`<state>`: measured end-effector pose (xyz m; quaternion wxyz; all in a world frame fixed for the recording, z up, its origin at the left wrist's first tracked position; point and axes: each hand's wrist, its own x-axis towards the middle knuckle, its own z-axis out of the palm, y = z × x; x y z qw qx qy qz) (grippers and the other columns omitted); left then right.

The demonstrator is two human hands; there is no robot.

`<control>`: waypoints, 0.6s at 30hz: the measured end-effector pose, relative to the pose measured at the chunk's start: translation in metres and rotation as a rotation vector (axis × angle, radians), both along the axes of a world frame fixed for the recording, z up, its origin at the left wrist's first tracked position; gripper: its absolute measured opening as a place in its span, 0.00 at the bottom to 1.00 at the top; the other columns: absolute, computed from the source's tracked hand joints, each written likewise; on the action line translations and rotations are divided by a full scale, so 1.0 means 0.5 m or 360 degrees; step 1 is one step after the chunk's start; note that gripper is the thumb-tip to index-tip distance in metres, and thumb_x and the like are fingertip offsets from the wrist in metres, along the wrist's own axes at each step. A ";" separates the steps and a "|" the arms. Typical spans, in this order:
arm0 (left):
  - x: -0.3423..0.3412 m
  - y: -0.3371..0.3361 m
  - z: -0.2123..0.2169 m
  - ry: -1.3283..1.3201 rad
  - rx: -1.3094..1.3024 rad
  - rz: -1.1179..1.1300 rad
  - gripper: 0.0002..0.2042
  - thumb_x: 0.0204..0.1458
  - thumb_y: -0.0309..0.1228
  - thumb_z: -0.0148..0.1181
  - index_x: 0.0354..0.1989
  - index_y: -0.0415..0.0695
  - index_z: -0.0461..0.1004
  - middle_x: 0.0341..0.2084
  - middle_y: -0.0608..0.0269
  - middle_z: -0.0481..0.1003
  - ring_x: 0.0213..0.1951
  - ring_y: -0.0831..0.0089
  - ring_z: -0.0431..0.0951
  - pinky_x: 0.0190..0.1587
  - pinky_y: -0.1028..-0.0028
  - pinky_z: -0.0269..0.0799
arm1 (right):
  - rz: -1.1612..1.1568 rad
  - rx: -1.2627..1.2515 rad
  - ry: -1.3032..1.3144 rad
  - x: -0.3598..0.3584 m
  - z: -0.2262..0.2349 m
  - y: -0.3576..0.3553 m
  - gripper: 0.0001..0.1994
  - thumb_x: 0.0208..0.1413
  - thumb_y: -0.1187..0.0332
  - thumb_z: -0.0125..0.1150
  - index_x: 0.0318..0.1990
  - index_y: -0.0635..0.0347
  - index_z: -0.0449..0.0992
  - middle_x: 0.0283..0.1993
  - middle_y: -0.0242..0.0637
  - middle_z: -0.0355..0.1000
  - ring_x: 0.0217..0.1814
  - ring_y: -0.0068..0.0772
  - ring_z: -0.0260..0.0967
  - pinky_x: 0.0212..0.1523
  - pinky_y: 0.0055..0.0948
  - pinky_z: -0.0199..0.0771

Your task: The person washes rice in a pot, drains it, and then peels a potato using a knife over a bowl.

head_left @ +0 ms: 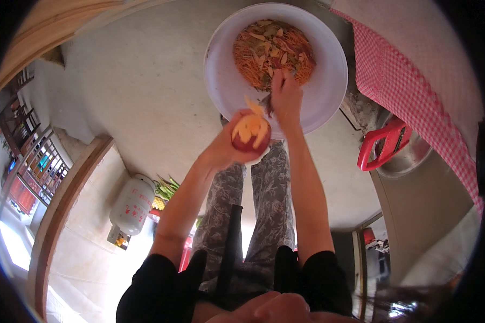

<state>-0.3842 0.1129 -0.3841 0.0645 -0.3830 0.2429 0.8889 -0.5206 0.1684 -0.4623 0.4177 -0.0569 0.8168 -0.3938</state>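
Left hand is wrapped round a red-skinned, half-peeled round fruit, prob an apple, w/ pale yellow flesh showing on the side facing the camera. Grip is firm, fingers cupped behind it, so the bare patch faces up where the peeling goes on. Right hand is clenched on a small dark-bladed peeling tool, knife or peeler, can't tell which tbh; only a sliver of it shows below the fist, right by the fruit's top edge. A curl of peel sticks up there.

Both hands hang over a big round white plastic basin on the floor, holding a heap of orange shreds and greenish-brown peelings. Held above it, I'd guess, so scraps drop straight in.

Further out: red plastic-framed grater lying across a metal bowl, red-and-white checked cloth at right, pale gas cylinder at left w/ green veg beside it. Patterned trousers below. Fisheye bends the edges, bottom right is blurry, and the bowl's inside is hidden.
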 end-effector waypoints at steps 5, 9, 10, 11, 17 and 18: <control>-0.002 -0.006 -0.023 -0.0106 0.0056 0.0257 0.34 0.30 0.19 0.63 0.50 0.45 0.56 0.42 0.61 0.65 0.41 0.67 0.70 0.40 0.70 0.70 | 0.0034 0.0102 0.0027 0.006 -0.090 0.046 0.15 0.55 0.62 0.40 0.26 0.64 0.66 0.20 0.48 0.64 0.22 0.46 0.65 0.24 0.34 0.62; 0.006 0.002 -0.030 -0.0113 0.0146 0.0492 0.37 0.31 0.19 0.62 0.53 0.50 0.52 0.41 0.61 0.65 0.39 0.65 0.71 0.40 0.67 0.71 | -0.0099 -0.0168 0.0000 0.025 0.035 0.015 0.13 0.55 0.63 0.41 0.28 0.63 0.66 0.23 0.49 0.66 0.25 0.51 0.65 0.25 0.35 0.63; 0.011 0.002 -0.031 -0.0107 0.0182 0.0431 0.37 0.31 0.19 0.62 0.53 0.50 0.51 0.41 0.62 0.65 0.40 0.65 0.70 0.40 0.67 0.71 | -0.0088 -0.0251 0.0141 0.036 0.071 0.006 0.13 0.55 0.63 0.42 0.28 0.63 0.67 0.23 0.50 0.66 0.27 0.53 0.65 0.26 0.36 0.63; 0.012 0.005 -0.037 -0.0092 0.0223 0.0369 0.38 0.30 0.19 0.62 0.53 0.51 0.51 0.41 0.62 0.65 0.41 0.66 0.69 0.41 0.66 0.71 | -0.0051 -0.0231 0.0155 0.040 0.088 0.005 0.12 0.55 0.63 0.42 0.28 0.63 0.67 0.25 0.50 0.66 0.28 0.54 0.65 0.27 0.37 0.63; -0.005 0.030 -0.028 0.0238 0.0418 0.0373 0.36 0.32 0.19 0.61 0.53 0.50 0.50 0.42 0.62 0.63 0.46 0.69 0.66 0.45 0.69 0.67 | -0.0046 0.0236 0.0317 0.016 -0.112 0.065 0.16 0.55 0.60 0.44 0.24 0.65 0.65 0.18 0.40 0.60 0.19 0.30 0.56 0.23 0.29 0.59; -0.004 0.033 -0.026 0.0348 0.0478 0.0368 0.36 0.33 0.18 0.60 0.52 0.49 0.50 0.44 0.63 0.63 0.47 0.70 0.65 0.47 0.71 0.65 | -0.0080 0.0177 0.0256 0.012 -0.127 0.076 0.16 0.55 0.60 0.44 0.25 0.65 0.65 0.18 0.41 0.60 0.19 0.32 0.56 0.23 0.29 0.59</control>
